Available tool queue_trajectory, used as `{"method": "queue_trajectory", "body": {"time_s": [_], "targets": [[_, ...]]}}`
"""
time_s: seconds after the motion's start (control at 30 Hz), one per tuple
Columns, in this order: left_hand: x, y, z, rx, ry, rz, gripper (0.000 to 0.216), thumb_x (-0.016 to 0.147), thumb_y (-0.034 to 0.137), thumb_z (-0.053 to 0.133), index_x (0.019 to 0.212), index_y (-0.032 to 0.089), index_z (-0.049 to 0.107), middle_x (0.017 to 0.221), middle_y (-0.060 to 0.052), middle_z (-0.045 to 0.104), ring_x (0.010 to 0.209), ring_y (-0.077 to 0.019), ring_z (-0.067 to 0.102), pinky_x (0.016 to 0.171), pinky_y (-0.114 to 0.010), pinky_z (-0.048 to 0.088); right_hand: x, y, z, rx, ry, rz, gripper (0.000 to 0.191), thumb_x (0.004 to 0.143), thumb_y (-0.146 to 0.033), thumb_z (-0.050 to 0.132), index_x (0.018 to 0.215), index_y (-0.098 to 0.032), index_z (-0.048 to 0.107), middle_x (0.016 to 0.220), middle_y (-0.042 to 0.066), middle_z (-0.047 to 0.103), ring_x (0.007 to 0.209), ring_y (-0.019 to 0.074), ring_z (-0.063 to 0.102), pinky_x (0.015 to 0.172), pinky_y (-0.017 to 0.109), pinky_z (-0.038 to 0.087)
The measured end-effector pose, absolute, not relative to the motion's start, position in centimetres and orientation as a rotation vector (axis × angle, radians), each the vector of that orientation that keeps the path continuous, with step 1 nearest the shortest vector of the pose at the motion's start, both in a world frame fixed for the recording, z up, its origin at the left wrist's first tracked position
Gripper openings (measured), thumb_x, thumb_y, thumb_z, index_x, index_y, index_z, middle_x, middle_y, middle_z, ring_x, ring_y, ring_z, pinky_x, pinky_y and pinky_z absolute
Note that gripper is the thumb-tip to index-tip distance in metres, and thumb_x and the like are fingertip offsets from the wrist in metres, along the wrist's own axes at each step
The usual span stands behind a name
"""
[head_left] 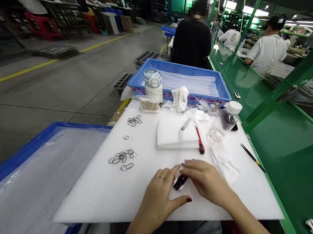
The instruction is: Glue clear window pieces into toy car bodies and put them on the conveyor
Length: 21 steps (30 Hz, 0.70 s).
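Observation:
A small glossy black-and-white piece [180, 182], its exact kind unclear, is between my two hands low over the white foam mat [96, 198]. My left hand [158, 196] has its fingers against the piece's left side, the thumb reaching out below it. From the right, my right hand [206, 180] curls its fingertips over the top end; its thumb is hidden. Left of my hands lie a pile of thin dark oval rings [120, 157], a second ring pile [135, 120] and a single ring [125, 137]. Beyond my hands is a red utility knife [200, 141] beside a white foam block [176, 134].
At the back stand cotton swabs [150, 105], a jar [153, 85], a white-capped bottle [224, 121] and a blue tray [179, 66]. Tweezers [253, 158] and a crumpled cloth [224, 165] lie right. A green conveyor [296, 151] runs alongside. Ahead sits a person in black [192, 39].

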<state>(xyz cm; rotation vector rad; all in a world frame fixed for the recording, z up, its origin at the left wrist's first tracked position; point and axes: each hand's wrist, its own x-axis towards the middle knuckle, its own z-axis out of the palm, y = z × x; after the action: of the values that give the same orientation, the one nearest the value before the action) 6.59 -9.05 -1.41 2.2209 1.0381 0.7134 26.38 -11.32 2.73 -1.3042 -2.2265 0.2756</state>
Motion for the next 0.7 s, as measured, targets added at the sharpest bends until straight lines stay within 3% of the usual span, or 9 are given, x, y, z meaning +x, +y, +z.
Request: {"method": "queue_trajectory", "body": {"time_s": [0.07, 0.2, 0.27, 0.33, 0.4, 0.5, 0.57, 0.7], "targets": [[6.6, -9.2, -1.1, 2.221, 1.052, 0.696, 0.070, 0.078, 0.046, 0.078, 0.135, 0.017, 0.050, 0.095, -0.008, 0.066, 0.088, -0.0280, 0.061, 0.080, -0.047, 0.055, 26.5, -9.3, 3.4, -1.456, -1.908, 0.255, 0.031, 0.093, -0.019, 0.050, 0.123, -0.019, 0.060, 0.114, 0.011, 0.072, 0.102, 0.0235, 0.070, 0.089, 0.042, 0.059], [6.4, -9.5, -0.3, 2.165, 0.832, 0.546, 0.077, 0.066, 0.034, 0.089, 0.134, 0.023, 0.054, 0.081, 0.001, 0.065, 0.075, -0.0216, 0.060, 0.080, -0.041, 0.055, 26.8, -4.4, 4.6, -1.574, -1.677, 0.450, 0.054, 0.085, -0.032, 0.064, 0.135, -0.020, 0.046, 0.123, 0.015, 0.066, 0.105, 0.0258, 0.068, 0.087, 0.042, 0.058], [6.5, -9.4, -0.2, 2.171, 0.806, 0.541, 0.069, 0.062, 0.027, 0.091, 0.125, 0.025, 0.062, 0.090, -0.001, 0.066, 0.086, -0.0226, 0.062, 0.084, -0.039, 0.055, 26.5, -2.2, 4.7, -1.603, -1.781, 0.573, 0.036, 0.087, -0.032, 0.061, 0.121, -0.020, 0.055, 0.111, 0.012, 0.071, 0.102, 0.0267, 0.068, 0.086, 0.042, 0.055], [6.7, -9.3, -0.2, 2.243, 0.836, 0.573, 0.065, 0.061, 0.026, 0.091, 0.120, 0.024, 0.065, 0.115, -0.007, 0.063, 0.107, -0.0281, 0.059, 0.092, -0.043, 0.053, 26.0, -0.6, 4.8, -1.641, -1.830, 0.603, 0.017, 0.092, -0.032, 0.054, 0.102, -0.020, 0.061, 0.091, 0.008, 0.072, 0.092, 0.0270, 0.068, 0.086, 0.044, 0.051], [6.9, -9.2, -0.4, 2.312, 0.854, 0.587, 0.062, 0.065, 0.026, 0.088, 0.122, 0.024, 0.064, 0.132, -0.010, 0.056, 0.118, -0.0317, 0.055, 0.097, -0.049, 0.051, 25.9, -0.2, 5.0, -1.653, -1.822, 0.609, 0.021, 0.096, -0.035, 0.046, 0.092, -0.020, 0.061, 0.086, 0.008, 0.070, 0.089, 0.0264, 0.066, 0.087, 0.045, 0.049], [7.1, -9.1, -0.6, 2.315, 0.901, 0.621, 0.046, 0.078, 0.019, 0.078, 0.121, 0.023, 0.063, 0.124, -0.009, 0.062, 0.112, -0.0279, 0.059, 0.094, -0.048, 0.052, 26.0, -2.2, 5.6, -1.449, -1.774, 0.745, 0.028, 0.098, -0.044, 0.044, 0.093, -0.020, 0.059, 0.101, 0.008, 0.068, 0.099, 0.0242, 0.063, 0.089, 0.040, 0.048], [7.1, -9.0, -0.7, 2.313, 0.912, 0.637, 0.047, 0.080, 0.019, 0.075, 0.125, 0.021, 0.059, 0.127, -0.010, 0.061, 0.116, -0.0276, 0.057, 0.096, -0.047, 0.051, 26.1, -4.7, 6.0, -1.224, -1.634, 0.854, 0.021, 0.097, -0.041, 0.051, 0.098, -0.022, 0.060, 0.106, 0.006, 0.065, 0.103, 0.0210, 0.061, 0.091, 0.037, 0.047], [7.5, -8.5, -0.7, 2.385, 0.855, 0.596, 0.055, 0.080, 0.022, 0.076, 0.131, 0.020, 0.054, 0.143, -0.012, 0.054, 0.126, -0.0313, 0.053, 0.095, -0.050, 0.051, 26.0, -9.9, 5.0, -0.989, -1.259, 0.881, 0.009, 0.092, -0.033, 0.060, 0.095, -0.025, 0.059, 0.088, 0.000, 0.051, 0.079, 0.0138, 0.051, 0.075, 0.029, 0.044]]}}
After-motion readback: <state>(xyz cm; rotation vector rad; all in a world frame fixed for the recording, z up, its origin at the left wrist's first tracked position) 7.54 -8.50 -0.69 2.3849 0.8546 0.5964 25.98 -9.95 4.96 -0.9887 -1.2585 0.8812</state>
